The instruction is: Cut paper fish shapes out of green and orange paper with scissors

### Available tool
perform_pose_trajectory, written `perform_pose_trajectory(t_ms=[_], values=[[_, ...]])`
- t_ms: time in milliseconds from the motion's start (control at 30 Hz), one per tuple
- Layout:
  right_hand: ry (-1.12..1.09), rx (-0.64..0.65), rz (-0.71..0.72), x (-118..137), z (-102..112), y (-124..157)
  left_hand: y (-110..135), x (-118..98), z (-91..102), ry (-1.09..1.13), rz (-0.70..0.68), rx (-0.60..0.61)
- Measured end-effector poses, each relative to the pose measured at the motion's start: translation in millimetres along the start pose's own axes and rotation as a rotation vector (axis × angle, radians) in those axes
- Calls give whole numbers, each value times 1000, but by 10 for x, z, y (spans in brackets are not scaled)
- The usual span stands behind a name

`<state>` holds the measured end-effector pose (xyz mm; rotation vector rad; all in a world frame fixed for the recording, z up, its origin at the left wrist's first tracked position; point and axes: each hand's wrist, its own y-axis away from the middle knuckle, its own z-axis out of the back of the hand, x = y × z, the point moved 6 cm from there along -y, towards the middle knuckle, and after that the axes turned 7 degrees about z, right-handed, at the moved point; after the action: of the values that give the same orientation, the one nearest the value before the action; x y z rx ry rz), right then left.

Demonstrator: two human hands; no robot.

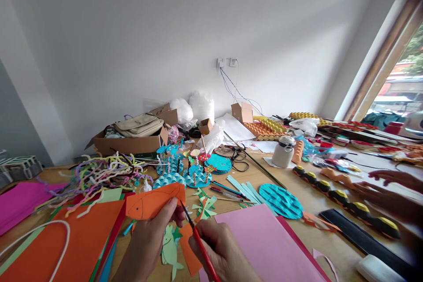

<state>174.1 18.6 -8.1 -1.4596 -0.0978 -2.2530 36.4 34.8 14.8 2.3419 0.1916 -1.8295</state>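
Note:
My left hand (152, 232) pinches a strip of orange paper (148, 203) with a fish outline drawn on it in dark pen. In my right hand (220, 241) is a pair of scissors (202, 243) with red handles. Their dark blades meet the paper's right end, close to my left fingertips; how far the blades are apart is hard to see. Below my hands lie a green paper fish (169, 251) with a drawn face and an orange paper piece (189, 249). Green paper scraps (205, 206) are scattered just beyond the scissors.
Orange sheets (82, 238) are stacked at left, pink paper (261, 242) at right. Fuzzy craft stems (109, 174) pile up behind. Blue egg-carton pieces (280, 200), pens (228, 194) and a white jar (283, 152) stand around. Another person's hands (386, 191) reach in at right.

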Motion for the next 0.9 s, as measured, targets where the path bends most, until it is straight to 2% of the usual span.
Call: perform_pose_trajectory(t_ms=[233, 633, 767, 900], values=[[-24, 43, -25, -23, -23, -11, 2, 12, 15, -110, -42, 91], [52, 44, 5, 5, 3, 4, -46, 79, 44, -106, -28, 128], [66, 32, 32, 22, 17, 3, -46, 51, 36, -114, -31, 151], [38, 35, 48, 15, 7, 5, -33, 16, 30, -103, -23, 120]])
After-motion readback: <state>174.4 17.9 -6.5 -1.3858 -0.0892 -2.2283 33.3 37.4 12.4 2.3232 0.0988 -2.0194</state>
